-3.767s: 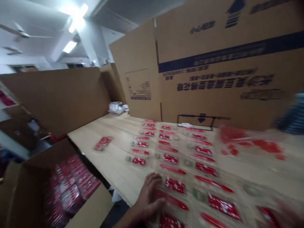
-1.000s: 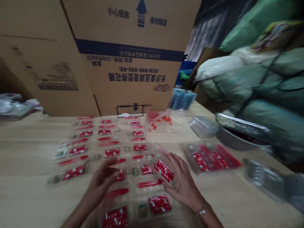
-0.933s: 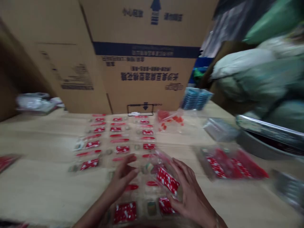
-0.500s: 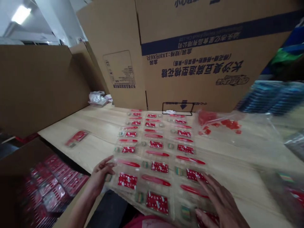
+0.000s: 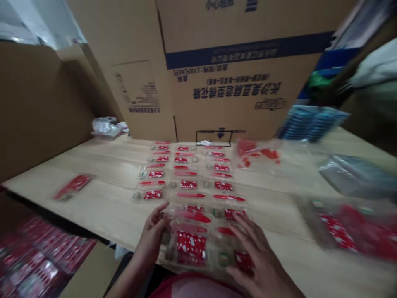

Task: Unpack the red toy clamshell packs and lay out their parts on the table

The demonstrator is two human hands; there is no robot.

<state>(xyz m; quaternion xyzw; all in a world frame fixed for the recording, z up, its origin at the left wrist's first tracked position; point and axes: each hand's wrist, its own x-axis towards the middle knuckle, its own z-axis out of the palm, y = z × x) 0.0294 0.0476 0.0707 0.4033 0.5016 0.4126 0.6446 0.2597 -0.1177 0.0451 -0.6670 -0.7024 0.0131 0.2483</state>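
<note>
A long sheet of clear plastic packets (image 5: 192, 182) lies on the wooden table (image 5: 93, 207), holding rows of red printed sachets, red sticks and small greenish sachets. Its near end looks bunched or folded, with a red printed sachet (image 5: 191, 244) on top. My left hand (image 5: 151, 238) curls against the sheet's left edge. My right hand (image 5: 260, 265) rests on the sheet's near right part with fingers spread. A red stick (image 5: 195, 216) lies just beyond the hands.
A loose red packet (image 5: 72, 187) lies on the table's left side. Below the table edge, an open box (image 5: 40, 260) holds red packets. Large cardboard sheets (image 5: 223, 95) stand behind. A bag of red pieces (image 5: 257, 155), blue stacks (image 5: 312, 122) and more red packets (image 5: 347, 231) lie right.
My hands have moved closer together over the sheet's near end, which now looks bunched. The view has shifted slightly left and the whole scene has moved with it.
</note>
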